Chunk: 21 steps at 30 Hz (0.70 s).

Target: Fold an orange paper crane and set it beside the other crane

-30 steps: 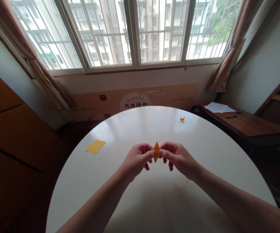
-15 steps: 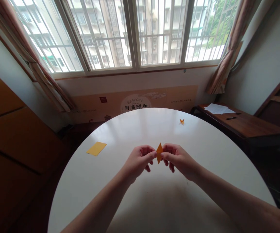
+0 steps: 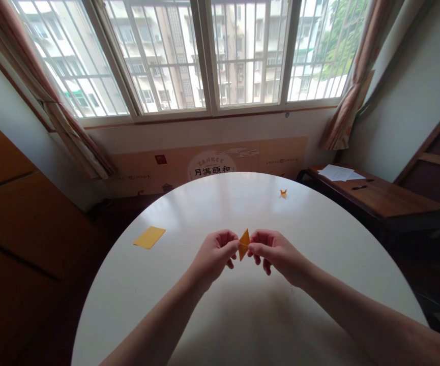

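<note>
Between my hands is a small folded piece of orange-yellow origami paper (image 3: 244, 245), diamond-shaped with its points up and down. Thumb and fingers of my left hand (image 3: 218, 252) pinch its left corner. My right hand (image 3: 275, 250) pinches the right corner in the same way. Both hands hover over the white round table (image 3: 227, 315), and the fingertips cover the paper's side corners. A yellow sheet of paper (image 3: 150, 237) lies flat to the left of my hands. Farther back on the right stands a small orange paper crane (image 3: 283, 193).
Beyond the table are a barred window (image 3: 174, 56) and a printed cardboard panel (image 3: 174, 162) below it. To the right, a wooden bench (image 3: 395, 198) bears white papers (image 3: 341, 173) and a dark pen-like object (image 3: 359, 187). A brown cabinet (image 3: 9, 218) stands at the left.
The folded paper has tilted slightly, its top leaning right, and a crease across its middle shows more. Both hands still pinch it. The whole view has shifted slightly.
</note>
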Each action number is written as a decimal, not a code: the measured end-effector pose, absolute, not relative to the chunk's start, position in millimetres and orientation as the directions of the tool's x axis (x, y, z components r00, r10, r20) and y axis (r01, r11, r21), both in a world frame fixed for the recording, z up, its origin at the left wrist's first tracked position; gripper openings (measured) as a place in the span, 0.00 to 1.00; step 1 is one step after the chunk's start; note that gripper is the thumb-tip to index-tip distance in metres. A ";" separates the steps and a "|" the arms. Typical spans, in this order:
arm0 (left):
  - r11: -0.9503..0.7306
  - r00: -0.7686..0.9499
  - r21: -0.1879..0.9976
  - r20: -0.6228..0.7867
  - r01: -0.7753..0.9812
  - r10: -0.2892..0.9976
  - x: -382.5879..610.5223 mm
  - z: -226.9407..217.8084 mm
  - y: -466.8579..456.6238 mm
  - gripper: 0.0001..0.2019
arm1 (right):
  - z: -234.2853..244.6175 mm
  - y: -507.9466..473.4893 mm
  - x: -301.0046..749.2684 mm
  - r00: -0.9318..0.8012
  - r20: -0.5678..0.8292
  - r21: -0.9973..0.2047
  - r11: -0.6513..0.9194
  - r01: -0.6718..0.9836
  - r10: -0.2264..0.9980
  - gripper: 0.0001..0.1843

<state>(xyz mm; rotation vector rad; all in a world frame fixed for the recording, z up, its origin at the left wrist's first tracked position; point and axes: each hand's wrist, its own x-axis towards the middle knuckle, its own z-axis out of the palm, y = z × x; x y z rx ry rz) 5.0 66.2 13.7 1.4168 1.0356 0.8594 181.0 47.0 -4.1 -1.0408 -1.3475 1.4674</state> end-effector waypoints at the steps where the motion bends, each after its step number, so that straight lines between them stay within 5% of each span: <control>1: 0.007 0.359 0.993 -0.051 0.122 0.932 5.2 12.9 66.0 0.09 | -4.9 47.2 180.8 -0.279 -0.025 -0.998 -0.041 -0.052 0.960 0.06; 21: -0.020 0.458 0.987 -0.056 0.159 0.887 0.7 14.6 70.4 0.12 | -12.0 51.9 178.7 -0.318 0.118 -0.989 0.141 0.051 0.941 0.05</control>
